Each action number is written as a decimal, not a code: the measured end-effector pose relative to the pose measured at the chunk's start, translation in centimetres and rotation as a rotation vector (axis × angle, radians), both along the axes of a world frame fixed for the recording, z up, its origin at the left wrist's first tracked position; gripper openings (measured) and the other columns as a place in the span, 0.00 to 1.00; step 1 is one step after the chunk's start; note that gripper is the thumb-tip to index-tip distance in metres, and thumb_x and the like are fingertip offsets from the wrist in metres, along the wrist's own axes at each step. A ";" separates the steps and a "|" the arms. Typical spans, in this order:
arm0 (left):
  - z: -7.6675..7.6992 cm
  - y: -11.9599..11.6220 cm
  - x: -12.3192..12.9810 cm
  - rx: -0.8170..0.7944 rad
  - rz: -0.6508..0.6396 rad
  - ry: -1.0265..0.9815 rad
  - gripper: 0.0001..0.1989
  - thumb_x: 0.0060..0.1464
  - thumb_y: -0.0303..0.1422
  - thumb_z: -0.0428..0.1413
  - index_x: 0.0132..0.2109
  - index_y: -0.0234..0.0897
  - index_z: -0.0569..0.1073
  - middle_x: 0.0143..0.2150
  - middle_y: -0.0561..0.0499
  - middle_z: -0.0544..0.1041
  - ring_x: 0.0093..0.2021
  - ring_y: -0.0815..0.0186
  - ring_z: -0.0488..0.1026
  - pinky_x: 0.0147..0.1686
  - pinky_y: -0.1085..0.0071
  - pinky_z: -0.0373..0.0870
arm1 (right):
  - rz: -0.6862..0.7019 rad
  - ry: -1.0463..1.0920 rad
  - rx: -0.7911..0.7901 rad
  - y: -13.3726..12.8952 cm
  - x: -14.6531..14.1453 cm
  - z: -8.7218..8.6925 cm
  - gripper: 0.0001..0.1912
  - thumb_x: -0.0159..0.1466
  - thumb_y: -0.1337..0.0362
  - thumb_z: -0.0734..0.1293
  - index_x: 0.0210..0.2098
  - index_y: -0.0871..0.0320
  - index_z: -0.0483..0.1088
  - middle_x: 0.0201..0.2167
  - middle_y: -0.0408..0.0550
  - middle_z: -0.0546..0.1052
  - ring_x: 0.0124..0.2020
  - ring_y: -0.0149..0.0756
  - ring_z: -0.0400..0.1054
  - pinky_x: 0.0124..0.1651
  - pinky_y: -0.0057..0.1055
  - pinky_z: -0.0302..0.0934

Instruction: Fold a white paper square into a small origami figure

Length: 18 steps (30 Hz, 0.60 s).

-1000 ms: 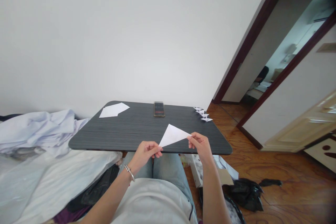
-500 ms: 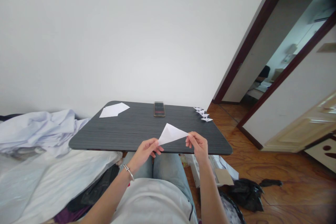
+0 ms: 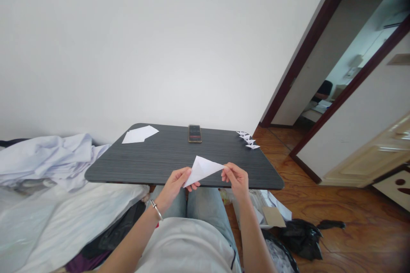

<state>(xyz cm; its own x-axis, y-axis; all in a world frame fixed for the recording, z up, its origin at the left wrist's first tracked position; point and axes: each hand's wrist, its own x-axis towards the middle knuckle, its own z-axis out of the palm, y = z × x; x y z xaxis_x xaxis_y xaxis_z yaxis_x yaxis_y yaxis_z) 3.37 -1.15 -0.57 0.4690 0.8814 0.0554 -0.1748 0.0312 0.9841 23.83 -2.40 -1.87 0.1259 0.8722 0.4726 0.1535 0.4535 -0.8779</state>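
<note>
pinching a folded paper triangle [image 3: 203, 169], left hand [image 3: 176, 181] and right hand [image 3: 238, 177], grip closed, hold corners, likely safest for light, creasable paper.

Head view: looks forward and down over the wearer's lap [image 3: 206, 207], the table [image 3: 182, 155] near, the wall [image 3: 192, 51] beyond

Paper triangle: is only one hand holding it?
No, the left hand grips one end of the paper triangle and the right hand the other.

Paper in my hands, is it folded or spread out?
Folded: the paper has a triangular outline, with a faint inner edge visible.
</note>
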 end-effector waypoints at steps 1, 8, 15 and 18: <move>0.0 0.0 0.0 -0.005 -0.011 -0.013 0.19 0.51 0.44 0.49 0.32 0.28 0.71 0.28 0.45 0.75 0.24 0.70 0.69 0.24 0.75 0.64 | 0.004 0.007 0.002 0.0 0.0 0.0 0.12 0.59 0.59 0.60 0.24 0.58 0.68 0.19 0.42 0.66 0.18 0.28 0.60 0.20 0.26 0.52; 0.3 -0.2 0.1 -0.054 -0.067 -0.058 0.14 0.50 0.38 0.53 0.37 0.29 0.71 0.36 0.43 0.74 0.27 0.70 0.69 0.25 0.75 0.65 | -0.002 0.040 -0.008 0.0 0.0 0.1 0.12 0.59 0.59 0.60 0.25 0.58 0.68 0.18 0.42 0.66 0.18 0.28 0.59 0.20 0.25 0.51; -0.8 0.2 0.5 -0.002 -0.027 0.018 0.16 0.41 0.35 0.60 0.37 0.30 0.72 0.29 0.50 0.74 0.26 0.70 0.67 0.26 0.76 0.61 | 0.038 0.049 -0.072 0.0 -0.9 0.4 0.13 0.58 0.57 0.61 0.24 0.59 0.67 0.18 0.42 0.67 0.17 0.28 0.60 0.19 0.25 0.53; -1.5 0.4 0.4 0.038 0.063 0.053 0.17 0.42 0.37 0.59 0.38 0.29 0.72 0.31 0.48 0.75 0.27 0.68 0.68 0.27 0.75 0.62 | 0.056 0.112 -0.121 0.4 -1.1 0.1 0.13 0.58 0.55 0.60 0.29 0.59 0.68 0.19 0.42 0.68 0.17 0.27 0.61 0.18 0.23 0.53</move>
